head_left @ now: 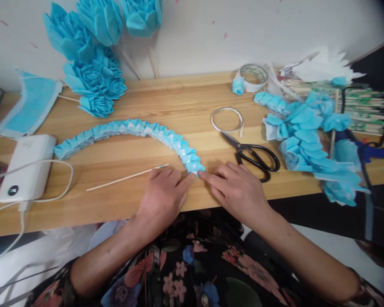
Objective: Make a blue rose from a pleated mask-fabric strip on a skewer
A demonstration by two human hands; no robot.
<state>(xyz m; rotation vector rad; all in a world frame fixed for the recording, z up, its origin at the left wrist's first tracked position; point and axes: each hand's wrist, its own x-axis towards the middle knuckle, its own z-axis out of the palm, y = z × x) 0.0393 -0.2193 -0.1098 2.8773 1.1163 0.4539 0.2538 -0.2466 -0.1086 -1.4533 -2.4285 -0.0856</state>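
Observation:
A long pleated strip of light blue, paper-like material point(132, 126) curves in an arch across the wooden table. Its near right end lies between my two hands. My left hand point(164, 189) is closed, with thumb and index finger on that end from the left. From the right, my right hand point(238, 189) holds the same end by its fingertips, the other fingers curled in. Between the arch and my left hand lies a thin wooden stick point(124, 178). Black-handled scissors point(256, 155) rest just beyond my right hand.
Blue flowers on sticks point(96, 81) stand at the back left, near a face mask point(30, 102) and a cabled white power bank point(27, 168). Tape rolls point(257, 79) sit at the back. Pleated blue pieces point(307, 145) and bundled wooden sticks point(360, 106) crowd the right.

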